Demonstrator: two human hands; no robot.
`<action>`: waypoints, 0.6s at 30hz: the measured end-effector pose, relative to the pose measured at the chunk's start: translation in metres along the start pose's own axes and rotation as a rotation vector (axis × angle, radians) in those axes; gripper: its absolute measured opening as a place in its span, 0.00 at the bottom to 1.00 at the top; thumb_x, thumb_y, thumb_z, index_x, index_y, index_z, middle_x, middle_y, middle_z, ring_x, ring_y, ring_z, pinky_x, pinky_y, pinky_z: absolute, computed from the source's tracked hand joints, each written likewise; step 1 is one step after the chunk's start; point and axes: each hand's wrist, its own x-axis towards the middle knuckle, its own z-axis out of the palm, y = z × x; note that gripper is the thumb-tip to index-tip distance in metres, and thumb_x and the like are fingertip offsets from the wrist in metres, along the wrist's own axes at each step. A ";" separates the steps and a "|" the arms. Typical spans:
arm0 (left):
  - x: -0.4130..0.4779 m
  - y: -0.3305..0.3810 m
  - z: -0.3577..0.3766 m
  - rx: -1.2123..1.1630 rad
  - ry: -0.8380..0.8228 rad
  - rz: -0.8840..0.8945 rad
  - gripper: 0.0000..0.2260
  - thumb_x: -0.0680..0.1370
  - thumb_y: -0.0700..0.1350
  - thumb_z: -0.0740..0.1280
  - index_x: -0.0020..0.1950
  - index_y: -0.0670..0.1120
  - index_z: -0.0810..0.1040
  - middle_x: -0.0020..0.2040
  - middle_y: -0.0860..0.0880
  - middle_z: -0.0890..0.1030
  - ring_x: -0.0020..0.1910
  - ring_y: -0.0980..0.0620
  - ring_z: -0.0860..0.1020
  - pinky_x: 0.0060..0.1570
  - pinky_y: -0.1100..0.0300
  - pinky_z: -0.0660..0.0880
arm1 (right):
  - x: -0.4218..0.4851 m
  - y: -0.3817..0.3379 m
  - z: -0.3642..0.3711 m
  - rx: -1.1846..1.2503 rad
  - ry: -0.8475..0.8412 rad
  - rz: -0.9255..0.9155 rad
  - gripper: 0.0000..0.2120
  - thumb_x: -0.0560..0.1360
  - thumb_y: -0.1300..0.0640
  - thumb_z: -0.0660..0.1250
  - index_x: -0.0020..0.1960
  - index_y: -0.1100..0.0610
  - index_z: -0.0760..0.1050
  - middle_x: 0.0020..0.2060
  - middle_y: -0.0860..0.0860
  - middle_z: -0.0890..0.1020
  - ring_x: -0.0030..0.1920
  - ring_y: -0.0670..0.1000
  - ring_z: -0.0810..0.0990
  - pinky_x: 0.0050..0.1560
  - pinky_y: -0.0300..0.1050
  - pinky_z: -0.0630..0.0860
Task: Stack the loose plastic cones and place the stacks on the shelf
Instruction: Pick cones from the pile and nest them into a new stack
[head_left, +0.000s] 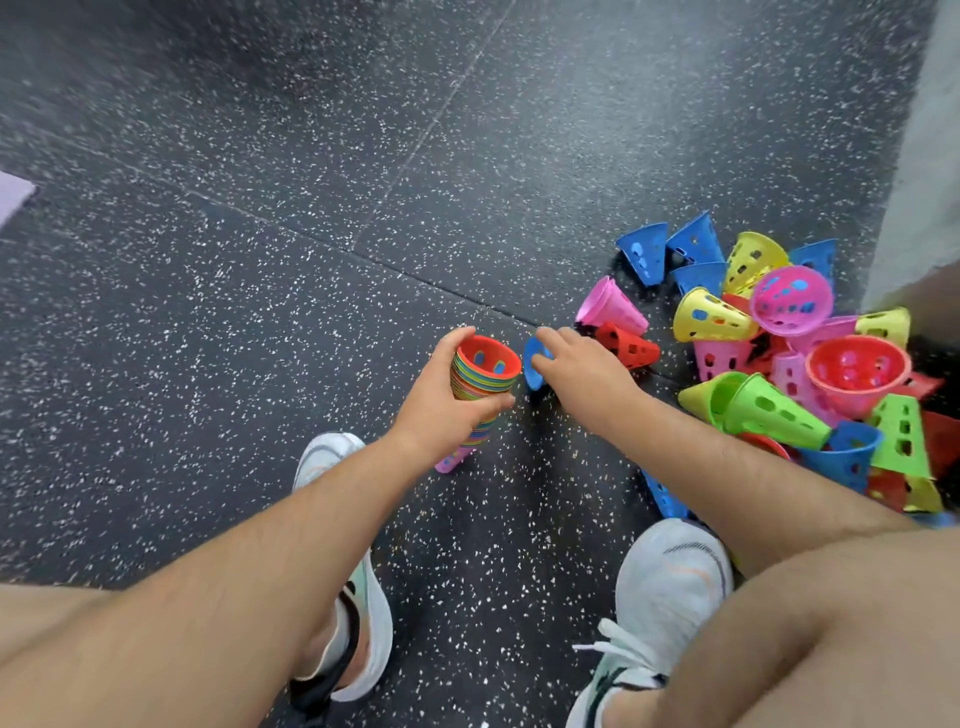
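Right now I am crouching low, my left shoe (358, 571) and right shoe (670, 577) planted apart on the speckled floor (260, 312), so that both arms are reaching out between my knees. My left grip (441, 410) is wrapping round the stack (480, 384) of nested cones, fingers and thumb clamped on its upper rims. I am holding it mouth up and tilted a little toward the other arm, I judge so that the red mouth on top is lying open for the next cone to drop in. Its pink tip is hanging just above the floor or touching it; I cannot tell which. Just beside the stack, my right grip (582, 379) is pinching a blue cone (532, 371) by its rim, so feeding it in is looking like a short move.

Just past that hand, a red cone (628, 345) and a pink cone (610, 306) are lying on their sides, apart from the rest and easy to reach. Further right, the pile (810, 364) of loose cones is spilling against the wall (924, 182), many of them jumbled mouth to tip. My right forearm is crossing over its near edge, so I am expecting some to roll when one gets pulled out. Far left, a corner of a lilac mat (13, 195) is showing. No shelf is showing anywhere.
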 end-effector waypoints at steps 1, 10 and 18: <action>0.001 0.001 0.001 0.001 -0.009 0.005 0.40 0.69 0.44 0.82 0.76 0.56 0.67 0.64 0.54 0.79 0.59 0.57 0.80 0.63 0.69 0.71 | -0.001 0.005 -0.001 0.039 0.035 0.018 0.17 0.61 0.71 0.76 0.48 0.62 0.79 0.55 0.64 0.78 0.45 0.63 0.78 0.38 0.51 0.76; 0.015 0.020 0.032 -0.060 -0.074 0.049 0.40 0.68 0.47 0.82 0.74 0.59 0.66 0.62 0.59 0.80 0.57 0.60 0.81 0.67 0.56 0.75 | -0.028 0.018 -0.059 0.748 0.611 0.374 0.06 0.79 0.63 0.66 0.55 0.61 0.78 0.53 0.55 0.79 0.51 0.46 0.74 0.56 0.31 0.69; 0.019 0.030 0.054 -0.094 -0.118 0.083 0.48 0.71 0.43 0.80 0.82 0.60 0.55 0.60 0.60 0.81 0.54 0.63 0.82 0.60 0.63 0.76 | -0.058 0.012 -0.047 0.740 0.337 0.276 0.07 0.80 0.57 0.66 0.57 0.56 0.79 0.50 0.46 0.80 0.49 0.39 0.73 0.53 0.31 0.68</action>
